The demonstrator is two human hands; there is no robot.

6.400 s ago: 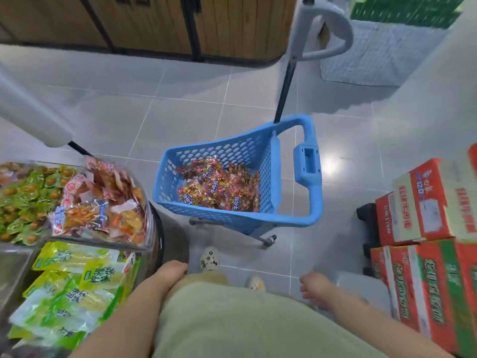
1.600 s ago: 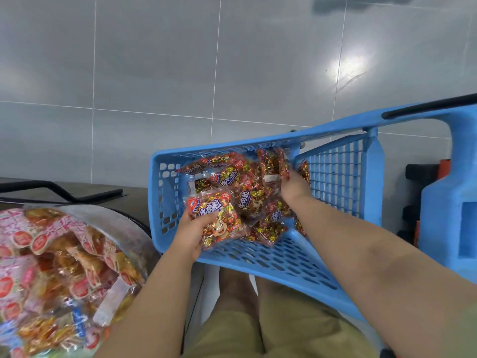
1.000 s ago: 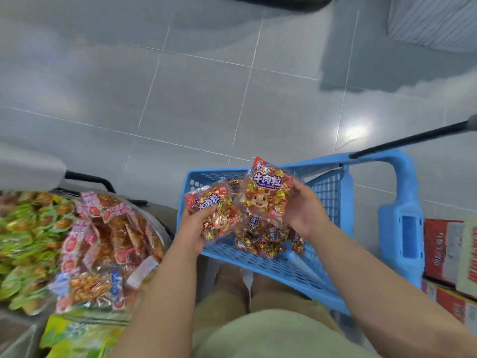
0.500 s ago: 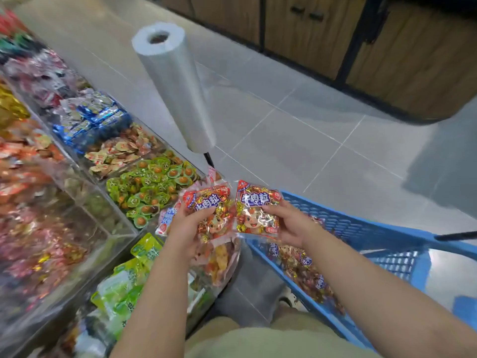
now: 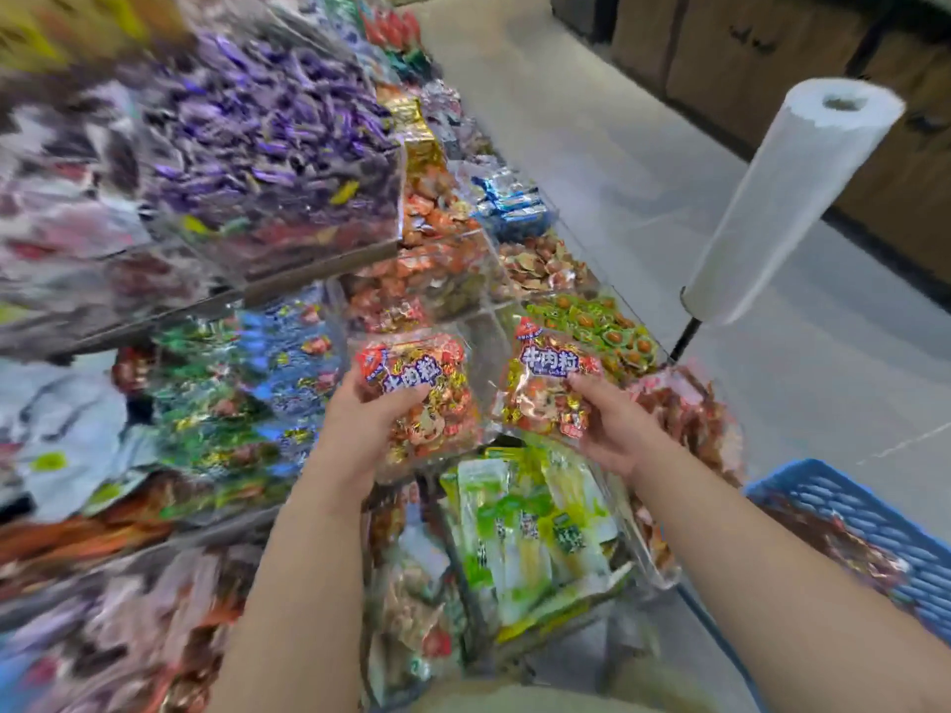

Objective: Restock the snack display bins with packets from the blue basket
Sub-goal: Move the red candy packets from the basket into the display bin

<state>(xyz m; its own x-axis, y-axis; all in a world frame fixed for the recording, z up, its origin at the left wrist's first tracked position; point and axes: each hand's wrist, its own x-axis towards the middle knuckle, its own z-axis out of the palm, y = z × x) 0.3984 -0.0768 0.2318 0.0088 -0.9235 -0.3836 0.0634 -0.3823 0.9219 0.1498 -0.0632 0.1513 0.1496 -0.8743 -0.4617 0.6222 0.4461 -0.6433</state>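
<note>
Packets (image 5: pixel 437 398) in both hands (image 5: pixel 360 429)

Glossy plastic packets (image 5: pixel 548 385); perforated blue plastic basket (image 5: pixel 869 522).

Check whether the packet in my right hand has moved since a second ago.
Yes. The packet came out of the blue basket and now sits left of it, over the display bins.

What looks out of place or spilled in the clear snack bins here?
A small yellow wrapper lies among the purple-wrapped sweets in the upper clear plastic bin; it matches nothing around it. Nothing looks spilled. The left hand and right hand grip red-and-gold snack packets. The far left is too blurred to judge.
</note>
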